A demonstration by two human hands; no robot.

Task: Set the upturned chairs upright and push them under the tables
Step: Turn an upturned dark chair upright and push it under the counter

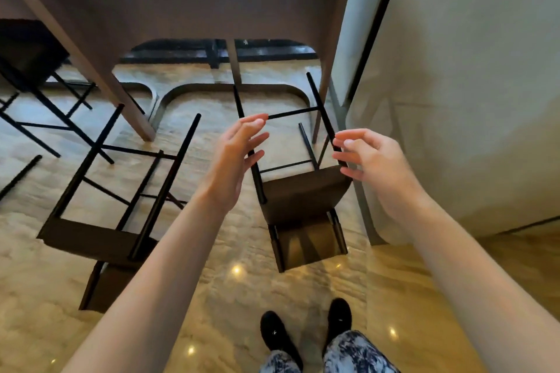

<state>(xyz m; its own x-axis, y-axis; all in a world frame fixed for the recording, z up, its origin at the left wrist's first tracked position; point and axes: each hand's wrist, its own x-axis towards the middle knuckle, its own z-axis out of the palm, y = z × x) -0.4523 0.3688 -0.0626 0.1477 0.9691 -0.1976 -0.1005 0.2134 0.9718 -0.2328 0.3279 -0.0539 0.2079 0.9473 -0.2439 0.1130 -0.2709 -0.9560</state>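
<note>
Upturned chair [298, 194] between open hands [303, 157]

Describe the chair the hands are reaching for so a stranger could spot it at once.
Start at the pale wall panel on the right and the brown table beside it. In front of that table's right end a chair is upturned, black legs in the air. Unlike the other upturned chair further left, it lies right against the panel, between the open left hand and right hand.
</note>
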